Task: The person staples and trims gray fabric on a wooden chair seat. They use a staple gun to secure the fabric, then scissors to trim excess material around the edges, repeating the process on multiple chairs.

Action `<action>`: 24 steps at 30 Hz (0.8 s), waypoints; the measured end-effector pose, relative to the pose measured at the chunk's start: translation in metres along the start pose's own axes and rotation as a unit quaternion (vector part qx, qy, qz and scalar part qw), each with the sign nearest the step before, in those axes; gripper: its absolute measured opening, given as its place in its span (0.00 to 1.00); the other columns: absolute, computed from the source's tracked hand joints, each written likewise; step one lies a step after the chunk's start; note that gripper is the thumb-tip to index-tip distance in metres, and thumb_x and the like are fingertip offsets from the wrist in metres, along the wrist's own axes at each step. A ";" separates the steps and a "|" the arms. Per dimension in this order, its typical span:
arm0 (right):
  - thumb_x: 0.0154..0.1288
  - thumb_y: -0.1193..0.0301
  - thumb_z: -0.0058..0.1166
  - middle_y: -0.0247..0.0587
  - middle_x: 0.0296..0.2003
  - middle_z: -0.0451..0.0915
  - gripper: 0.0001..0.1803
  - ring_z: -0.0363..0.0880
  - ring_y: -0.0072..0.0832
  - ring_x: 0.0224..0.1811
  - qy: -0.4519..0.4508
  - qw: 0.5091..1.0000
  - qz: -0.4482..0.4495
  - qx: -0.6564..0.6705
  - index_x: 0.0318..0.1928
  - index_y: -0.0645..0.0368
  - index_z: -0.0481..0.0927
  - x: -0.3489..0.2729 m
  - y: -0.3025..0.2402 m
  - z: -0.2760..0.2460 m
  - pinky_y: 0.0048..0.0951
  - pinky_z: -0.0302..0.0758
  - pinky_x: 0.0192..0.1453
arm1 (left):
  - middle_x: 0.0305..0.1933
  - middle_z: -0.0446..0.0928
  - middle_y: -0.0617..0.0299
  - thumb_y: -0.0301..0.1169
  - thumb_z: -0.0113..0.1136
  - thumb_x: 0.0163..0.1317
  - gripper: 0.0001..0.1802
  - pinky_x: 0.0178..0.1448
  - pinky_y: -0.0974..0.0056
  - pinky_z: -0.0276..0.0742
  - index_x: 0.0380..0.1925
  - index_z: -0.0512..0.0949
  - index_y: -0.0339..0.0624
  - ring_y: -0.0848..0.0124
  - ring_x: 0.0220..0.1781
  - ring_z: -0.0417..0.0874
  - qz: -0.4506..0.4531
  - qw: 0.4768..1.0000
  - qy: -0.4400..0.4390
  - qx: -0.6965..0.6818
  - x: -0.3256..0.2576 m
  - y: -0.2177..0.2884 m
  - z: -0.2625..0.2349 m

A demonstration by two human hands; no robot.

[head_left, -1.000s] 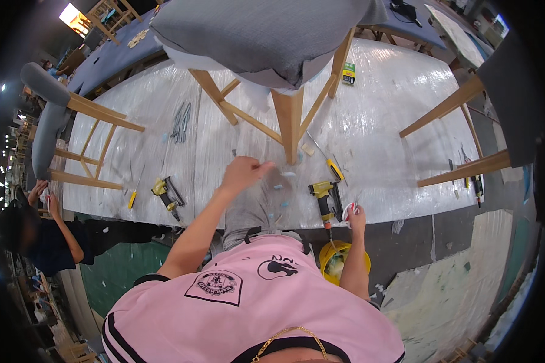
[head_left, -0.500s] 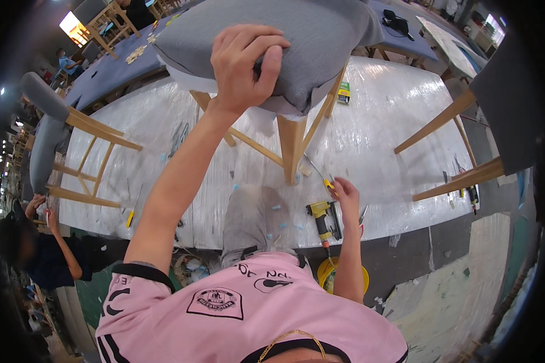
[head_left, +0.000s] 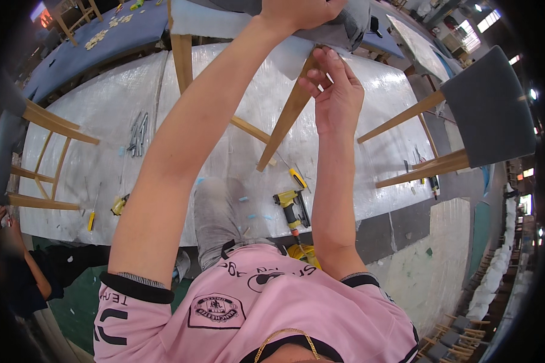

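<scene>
My left hand [head_left: 303, 11], partly cut off by the upper edge, grips the grey upholstered seat [head_left: 360, 18] of a wooden chair. The seat's pale lining [head_left: 215, 23] shows below. My right hand [head_left: 339, 88] is raised beside the chair's front leg [head_left: 287, 124], near the seat's corner. Its fingers are loosely curled and apart, with nothing visible between them. Below, a yellow-handled screwdriver [head_left: 298, 178] lies on the plastic-covered table [head_left: 224, 160]. Near it is a yellow and black staple gun [head_left: 289, 209] with its hose attached.
Grey chairs lie on the table at left [head_left: 48, 124] and right [head_left: 487, 109]. Metal rods [head_left: 138, 134] and another yellow-handled screwdriver [head_left: 91, 218] are to the left. A person's arm [head_left: 33, 266] shows at lower left. Behind stands a blue-covered table [head_left: 97, 48].
My right hand has left the screwdriver on the table and risen to the seat's corner. My left hand and the seat now appear higher in view, and the chair leg leans more.
</scene>
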State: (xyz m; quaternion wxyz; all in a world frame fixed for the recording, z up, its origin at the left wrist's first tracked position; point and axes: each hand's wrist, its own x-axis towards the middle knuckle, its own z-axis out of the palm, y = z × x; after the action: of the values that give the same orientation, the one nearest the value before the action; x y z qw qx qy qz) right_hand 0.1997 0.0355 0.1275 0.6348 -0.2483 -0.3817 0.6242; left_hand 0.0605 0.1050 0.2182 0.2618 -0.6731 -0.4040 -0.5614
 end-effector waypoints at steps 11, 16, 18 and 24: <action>0.71 0.68 0.65 0.42 0.36 0.87 0.11 0.80 0.19 0.23 0.102 0.990 -0.059 0.083 0.42 0.63 0.81 0.016 0.023 0.034 0.33 0.88 0.32 | 0.26 0.82 0.50 0.35 0.58 0.61 0.14 0.44 0.47 0.79 0.21 0.81 0.40 0.49 0.33 0.83 0.033 0.998 0.055 0.000 0.004 -0.016 0.012; 0.71 0.66 0.65 0.37 0.36 0.87 0.09 0.76 0.17 0.21 0.128 0.981 -0.066 0.128 0.42 0.58 0.80 0.019 0.032 0.038 0.32 0.84 0.31 | 0.26 0.82 0.51 0.35 0.58 0.61 0.13 0.44 0.48 0.80 0.21 0.81 0.41 0.50 0.34 0.84 0.028 0.998 0.052 -0.007 0.005 -0.016 0.019; 0.71 0.66 0.65 0.36 0.36 0.87 0.10 0.76 0.17 0.21 0.124 0.980 -0.074 0.133 0.43 0.57 0.80 0.022 0.035 0.036 0.30 0.82 0.30 | 0.26 0.82 0.51 0.35 0.58 0.62 0.13 0.44 0.48 0.80 0.21 0.82 0.41 0.50 0.34 0.84 0.028 0.999 0.043 -0.001 0.007 -0.017 0.020; 0.70 0.66 0.64 0.34 0.32 0.86 0.08 0.77 0.17 0.21 0.136 0.978 -0.081 0.138 0.42 0.56 0.80 0.026 0.039 0.037 0.28 0.79 0.29 | 0.27 0.82 0.51 0.35 0.57 0.62 0.14 0.44 0.48 0.80 0.22 0.82 0.40 0.50 0.34 0.84 0.028 0.999 0.045 -0.002 0.008 -0.018 0.020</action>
State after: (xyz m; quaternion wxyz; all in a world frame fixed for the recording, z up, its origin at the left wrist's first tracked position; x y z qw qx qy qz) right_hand 0.1446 0.0590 0.1226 0.7574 -0.2090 -0.2212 0.5777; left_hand 0.0573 0.1329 0.2196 0.2943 -0.6587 -0.3715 -0.5844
